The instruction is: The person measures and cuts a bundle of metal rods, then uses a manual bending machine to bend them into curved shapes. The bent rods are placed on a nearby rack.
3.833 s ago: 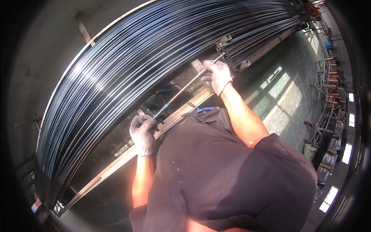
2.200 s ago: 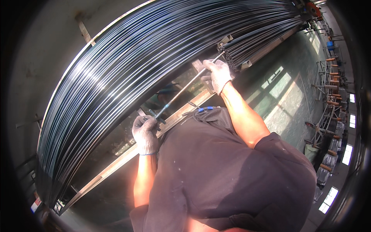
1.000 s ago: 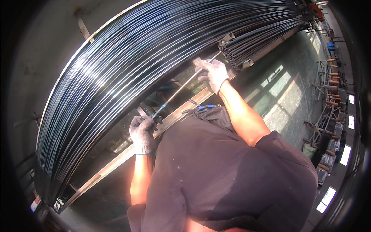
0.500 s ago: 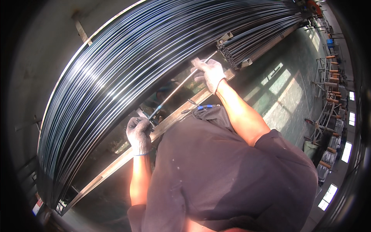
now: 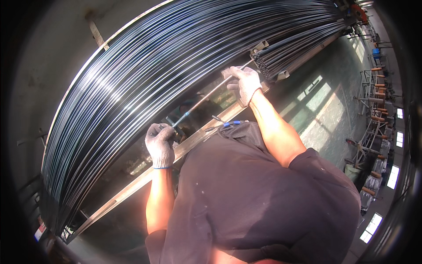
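Note:
A thin metal rod (image 5: 205, 98) slants between my gloved hands, with a bluish section near its lower end. My left hand (image 5: 160, 140), in a grey-palmed knit glove, is closed around that lower end. Farther up, my right hand (image 5: 245, 82), in a pale glove, pinches the rod between thumb and fingers. Past it, the rod's upper end meets the open ends of a bundle of dark narrow tubes (image 5: 263, 66); whether it enters one I cannot tell. Long dark tubes (image 5: 132, 83) lie in a wide layer beyond my hands.
A pale metal rail (image 5: 127, 193) runs along the near side of the rack. Short square posts (image 5: 283, 75) flank the bundle's end. Metal frames with orange-brown rollers (image 5: 379, 94) line the right side, past a sunlit green floor (image 5: 316, 105).
Both hands and the rod have shifted slightly up and to the right in the picture. The tube bundle also appears a little farther right. Both hands keep their grip.

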Available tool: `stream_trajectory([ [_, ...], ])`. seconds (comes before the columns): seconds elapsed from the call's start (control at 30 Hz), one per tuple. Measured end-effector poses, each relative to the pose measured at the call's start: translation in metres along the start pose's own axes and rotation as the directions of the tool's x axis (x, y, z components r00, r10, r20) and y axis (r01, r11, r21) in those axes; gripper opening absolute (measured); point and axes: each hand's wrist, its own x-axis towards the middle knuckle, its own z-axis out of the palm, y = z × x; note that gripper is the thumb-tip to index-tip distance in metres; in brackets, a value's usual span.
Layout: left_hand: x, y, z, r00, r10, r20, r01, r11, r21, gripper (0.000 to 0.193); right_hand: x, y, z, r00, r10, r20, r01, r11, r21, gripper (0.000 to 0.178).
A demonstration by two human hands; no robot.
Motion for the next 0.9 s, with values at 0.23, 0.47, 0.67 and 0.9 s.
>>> stream_trajectory([
  [0.23,-0.004,-0.021,-0.027,0.999,-0.041,0.014,0.041,0.999,0.013,0.019,-0.016,-0.005,0.007,0.999,-0.027,0.039,0.029,0.998,-0.058,0.016],
  [0.47,0.012,-0.006,-0.006,0.999,-0.038,-0.02,0.038,0.999,-0.012,0.025,-0.02,-0.024,0.011,1.0,0.004,-0.026,-0.005,1.0,-0.019,0.012],
  [0.67,0.008,0.004,-0.002,1.0,0.006,0.02,-0.006,1.0,0.007,0.027,-0.012,-0.009,0.004,0.999,-0.033,-0.032,0.032,0.999,-0.023,0.015],
  [0.9,0.001,-0.017,-0.022,0.998,-0.062,0.022,0.062,0.998,-0.004,0.025,-0.013,-0.005,0.005,1.0,0.019,0.007,-0.019,0.998,-0.055,0.02],
])
